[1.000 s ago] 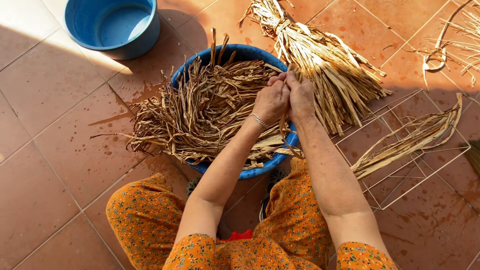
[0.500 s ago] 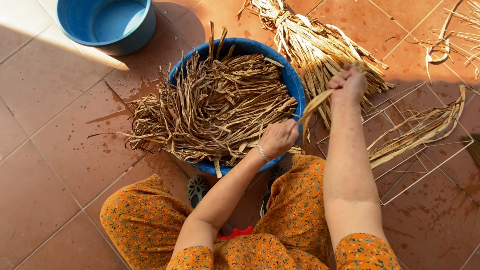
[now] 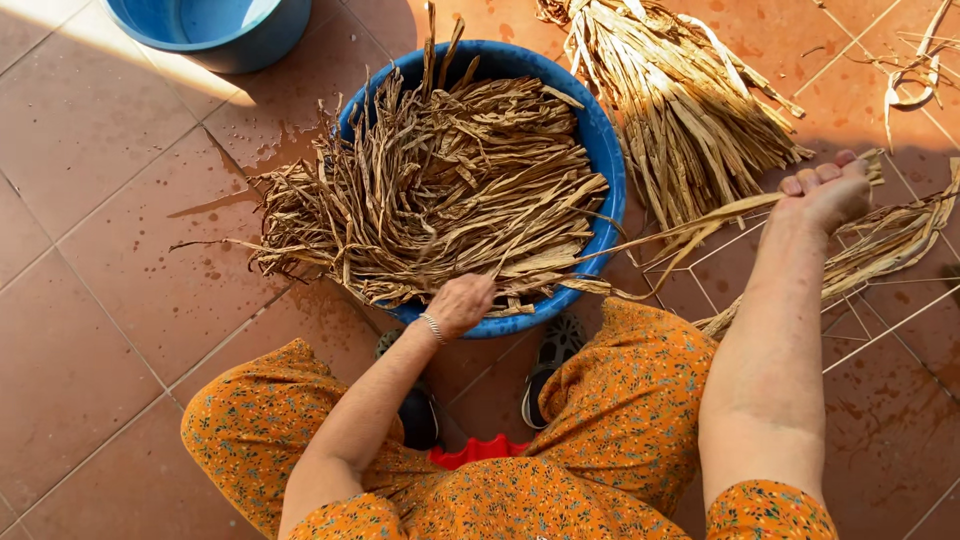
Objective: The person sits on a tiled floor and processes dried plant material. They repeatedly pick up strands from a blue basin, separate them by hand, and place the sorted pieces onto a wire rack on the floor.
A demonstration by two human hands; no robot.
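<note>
Dry strip (image 3: 700, 225) now drawn right, clear of basin (image 3: 610, 150), pinched in right hand (image 3: 825, 190); left hand (image 3: 462, 303) moved near rim, clutching 1 bunch (image 3: 440, 190).

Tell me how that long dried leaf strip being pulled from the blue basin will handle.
Likely floppy: the strip sags and bends between the right hand and the blue basin. Probably light, since one hand lifts it. Perhaps damp and slick, given water splashes on the tiles.

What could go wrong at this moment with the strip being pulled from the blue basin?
The right hand draws a long dried strip while the left hand rests on the tangled pile; the strip may snag and drag neighbours over the basin's rim. Strands already overhang the wet floor tiles and could slide off.
</note>
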